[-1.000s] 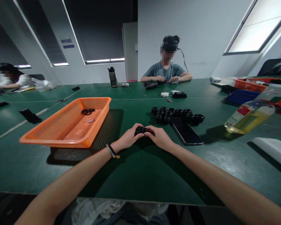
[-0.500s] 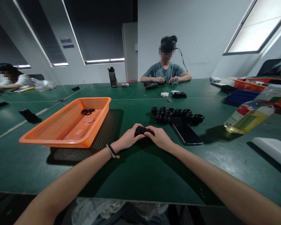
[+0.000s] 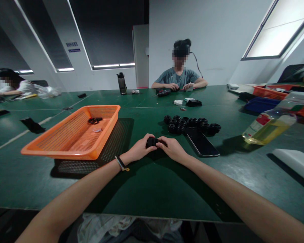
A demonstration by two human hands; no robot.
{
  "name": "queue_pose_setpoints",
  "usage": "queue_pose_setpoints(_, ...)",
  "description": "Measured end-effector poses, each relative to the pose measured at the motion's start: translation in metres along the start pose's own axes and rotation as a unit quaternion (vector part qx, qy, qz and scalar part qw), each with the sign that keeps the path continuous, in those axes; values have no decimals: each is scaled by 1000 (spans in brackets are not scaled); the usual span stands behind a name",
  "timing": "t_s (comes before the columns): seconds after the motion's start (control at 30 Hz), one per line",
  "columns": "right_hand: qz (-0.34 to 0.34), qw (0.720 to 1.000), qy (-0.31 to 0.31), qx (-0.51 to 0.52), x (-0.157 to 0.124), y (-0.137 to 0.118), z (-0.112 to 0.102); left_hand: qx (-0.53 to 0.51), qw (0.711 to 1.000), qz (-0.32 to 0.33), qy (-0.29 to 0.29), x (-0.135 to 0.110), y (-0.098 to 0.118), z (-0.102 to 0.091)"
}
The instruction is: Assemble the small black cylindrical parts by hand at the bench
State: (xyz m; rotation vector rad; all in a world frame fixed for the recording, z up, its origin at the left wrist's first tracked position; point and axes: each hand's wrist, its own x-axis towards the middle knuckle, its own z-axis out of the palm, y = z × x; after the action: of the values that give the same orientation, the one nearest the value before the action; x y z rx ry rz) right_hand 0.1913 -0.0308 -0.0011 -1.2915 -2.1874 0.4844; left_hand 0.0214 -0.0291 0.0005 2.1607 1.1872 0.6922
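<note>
My left hand [image 3: 138,149] and my right hand [image 3: 172,147] meet at the middle of the green table [image 3: 152,189], both closed round one small black round part [image 3: 152,141]. Most of that part is hidden by my fingers. Just beyond my hands lies a cluster of several similar black round parts [image 3: 191,124]. A dark phone [image 3: 201,142] lies flat beside my right hand, touching the cluster.
An orange mesh basket [image 3: 73,135] sits on a black mesh mat [image 3: 111,145] at the left, with a black piece [image 3: 94,120] inside. A bottle of yellow liquid [image 3: 271,123] lies at the right. A person [image 3: 179,72] works across the table; another sits far left.
</note>
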Motion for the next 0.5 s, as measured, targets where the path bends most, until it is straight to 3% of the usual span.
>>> queue_pose_setpoints(0.5, -37, 998, 20, 44, -2, -1, 3, -19, 999, -18, 25, 1, -1, 0)
